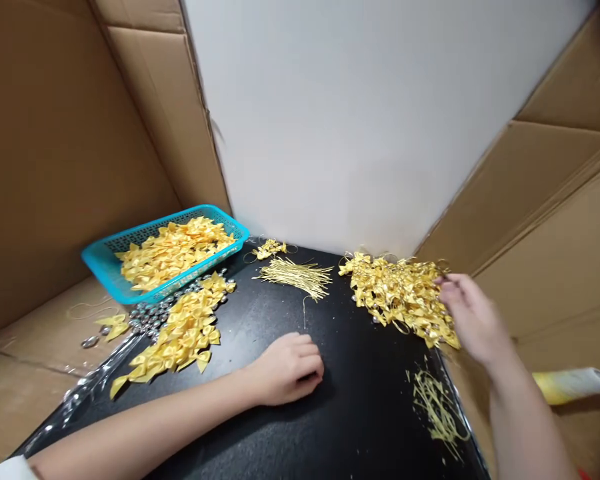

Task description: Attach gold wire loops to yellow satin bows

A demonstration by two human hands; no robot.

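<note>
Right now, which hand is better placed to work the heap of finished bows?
Right. The right hand already touches the finished-bow heap; the left hand rests curled on the black table, apart from it.

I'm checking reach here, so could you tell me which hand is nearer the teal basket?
Left. The left hand rests on the black table below and right of the teal basket; the right hand is far across.

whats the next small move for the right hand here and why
Probably draw the right hand back toward the middle of the black mat. Its fingers are at the far edge of the pile of finished bows, blurred, so whether they hold anything is unclear. The left hand rests curled on the mat, with loose bows and gold strings beyond it.
</note>
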